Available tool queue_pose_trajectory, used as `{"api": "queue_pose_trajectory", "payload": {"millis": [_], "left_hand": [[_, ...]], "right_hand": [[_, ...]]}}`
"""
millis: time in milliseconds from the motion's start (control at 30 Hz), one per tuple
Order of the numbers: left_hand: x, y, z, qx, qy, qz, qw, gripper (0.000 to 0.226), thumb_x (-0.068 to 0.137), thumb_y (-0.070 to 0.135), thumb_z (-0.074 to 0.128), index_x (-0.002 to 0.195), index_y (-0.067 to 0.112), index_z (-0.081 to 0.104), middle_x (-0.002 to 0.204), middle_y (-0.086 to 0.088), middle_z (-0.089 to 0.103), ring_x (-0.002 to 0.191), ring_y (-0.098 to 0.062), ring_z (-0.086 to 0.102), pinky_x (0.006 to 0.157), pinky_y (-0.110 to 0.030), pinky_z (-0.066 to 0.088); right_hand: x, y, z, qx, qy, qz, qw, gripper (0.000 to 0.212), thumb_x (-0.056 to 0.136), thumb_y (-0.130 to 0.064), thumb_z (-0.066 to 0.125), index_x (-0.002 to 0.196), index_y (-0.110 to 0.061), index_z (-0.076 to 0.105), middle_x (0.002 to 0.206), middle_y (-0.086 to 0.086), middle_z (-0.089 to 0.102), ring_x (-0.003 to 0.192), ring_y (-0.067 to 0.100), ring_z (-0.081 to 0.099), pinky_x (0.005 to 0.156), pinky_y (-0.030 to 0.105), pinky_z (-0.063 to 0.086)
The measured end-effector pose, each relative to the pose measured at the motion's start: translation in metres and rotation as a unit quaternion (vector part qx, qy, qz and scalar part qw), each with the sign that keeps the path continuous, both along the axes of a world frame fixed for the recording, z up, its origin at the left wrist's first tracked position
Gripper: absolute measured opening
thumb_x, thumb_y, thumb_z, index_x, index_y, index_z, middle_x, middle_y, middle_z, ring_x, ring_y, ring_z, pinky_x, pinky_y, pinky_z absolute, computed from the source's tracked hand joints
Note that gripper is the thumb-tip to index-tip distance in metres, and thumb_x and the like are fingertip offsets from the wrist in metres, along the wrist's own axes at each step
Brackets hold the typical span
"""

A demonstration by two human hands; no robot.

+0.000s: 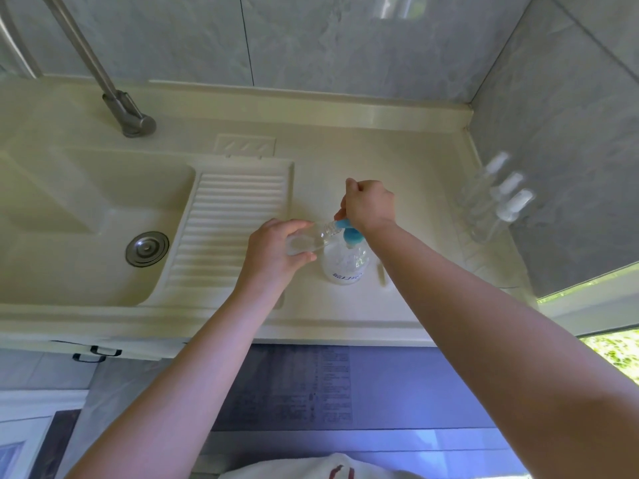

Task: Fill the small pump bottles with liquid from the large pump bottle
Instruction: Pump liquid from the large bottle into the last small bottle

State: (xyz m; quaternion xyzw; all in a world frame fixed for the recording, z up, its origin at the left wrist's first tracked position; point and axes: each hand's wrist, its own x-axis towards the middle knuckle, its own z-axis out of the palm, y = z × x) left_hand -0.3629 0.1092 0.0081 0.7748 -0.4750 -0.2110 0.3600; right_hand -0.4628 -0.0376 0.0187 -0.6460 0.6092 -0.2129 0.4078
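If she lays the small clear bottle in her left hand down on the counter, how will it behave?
The small clear bottle looks nearly empty and thin-walled, so probably light. Its round body would likely roll if laid on its side. Its neck is open, without a pump, so liquid might spill. The left hand holds it tilted toward the blue pump.

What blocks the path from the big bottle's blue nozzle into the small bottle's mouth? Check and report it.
Nothing visible does. The left hand holds the uncapped small bottle tilted, its open neck right at the blue pump nozzle of the large pump bottle, while the right hand rests on the pump head.
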Motion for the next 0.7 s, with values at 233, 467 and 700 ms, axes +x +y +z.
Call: {"api": "queue_pose_trajectory", "payload": {"millis": [233,467,700], "left_hand": [[0.0,0.002,-0.003,-0.003,0.004,-0.001,1.0,0.054,0.07,0.011,0.086,0.121,0.02,0.069,0.103,0.0,0.061,0.089,-0.004,0.053,0.076,0.007,0.026],[-0.005,0.001,-0.004,-0.008,0.0,0.001,1.0,0.054,0.07,0.013,0.086,0.121,0.02,0.069,0.1,0.004,0.059,0.088,-0.004,0.052,0.076,0.006,0.027],[-0.003,-0.002,-0.003,-0.011,-0.002,-0.006,1.0,0.052,0.07,0.011,0.086,0.119,0.02,0.069,0.099,0.004,0.059,0.086,-0.002,0.051,0.076,0.006,0.027]], "right_hand": [[0.0,0.005,-0.002,-0.031,0.032,-0.002,0.999,0.044,0.097,-0.027,0.036,0.077,0.001,0.064,0.073,0.014,0.073,0.073,0.032,0.07,0.072,0.036,0.059],[-0.001,0.007,0.002,0.002,-0.001,-0.027,1.0,0.043,0.099,-0.025,0.034,0.069,-0.009,0.06,0.067,0.006,0.073,0.075,0.022,0.067,0.069,0.026,0.055],[0.001,0.009,0.0,-0.034,0.022,-0.017,0.999,0.044,0.098,-0.024,0.035,0.074,-0.001,0.064,0.073,0.014,0.072,0.074,0.032,0.068,0.069,0.034,0.057]]}}
